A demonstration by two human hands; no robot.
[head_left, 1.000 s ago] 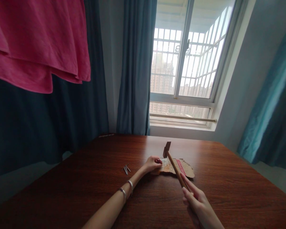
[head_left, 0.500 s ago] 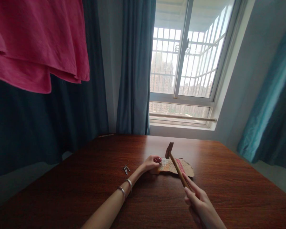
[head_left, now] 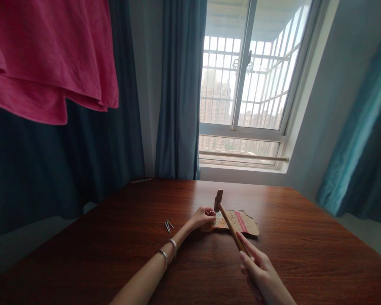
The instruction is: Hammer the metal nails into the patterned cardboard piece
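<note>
My right hand [head_left: 258, 267] is closed round the wooden handle of a hammer [head_left: 229, 222]. The hammer's head hovers just right of my left fingertips, above the left part of a torn, speckled cardboard piece [head_left: 250, 227] with a pink band. At that piece's left end my left hand [head_left: 203, 215] is pinched, its fingertips about what seems to be a nail, mostly hidden by the fingers. A tan block-like edge [head_left: 207, 228] shows beneath this hand. Several loose nails [head_left: 168, 225] lie on the table left of my left wrist.
Everything lies on a brown wood-grain table [head_left: 114, 254]. Behind it are a barred window [head_left: 235, 132] and blue curtains [head_left: 180, 106]. A pink cloth [head_left: 51, 63] hangs at the upper left. Two bracelets [head_left: 167, 253] circle my left wrist.
My right hand has swung the hammer leftward, bringing its head close to my left fingertips. My left hand has stayed nearly in place at the cardboard's left end.
</note>
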